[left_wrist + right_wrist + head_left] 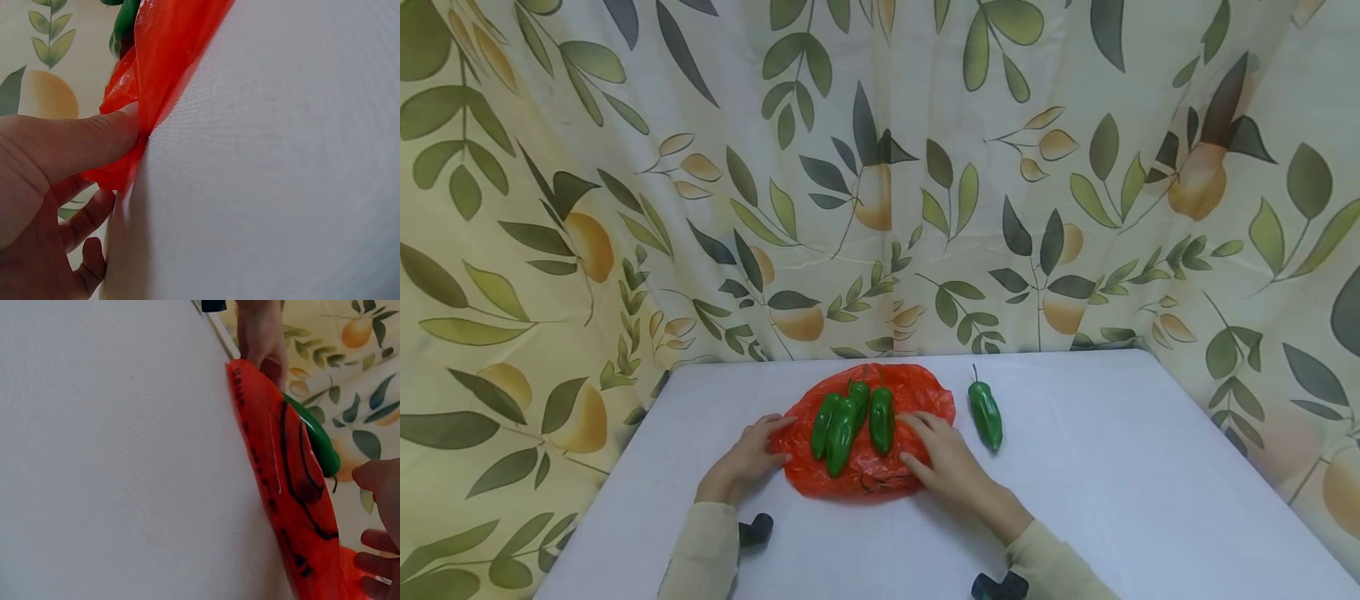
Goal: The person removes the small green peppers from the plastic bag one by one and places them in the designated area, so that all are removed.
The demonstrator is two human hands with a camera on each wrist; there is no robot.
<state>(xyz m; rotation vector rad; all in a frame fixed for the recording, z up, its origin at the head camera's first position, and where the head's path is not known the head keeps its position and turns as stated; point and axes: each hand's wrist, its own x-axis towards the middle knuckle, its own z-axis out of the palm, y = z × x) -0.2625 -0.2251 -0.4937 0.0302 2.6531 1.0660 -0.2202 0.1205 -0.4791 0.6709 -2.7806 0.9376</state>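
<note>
Bag [919, 388] lying on table [1075, 467], four peppers [842, 437] resting on top, fifth pepper [985, 415] lying apart at right. My left hand [747, 460] pinching left edge; right hand [953, 460] extending uncurled fingers over right edge. Seemingly arranging bag; next move likely calling for right-side pinch.

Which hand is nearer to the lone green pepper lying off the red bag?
Right. The right hand is at the right side of the red bag, just left of the lone green pepper. The left hand pinches the bag's left edge, farther away.
</note>
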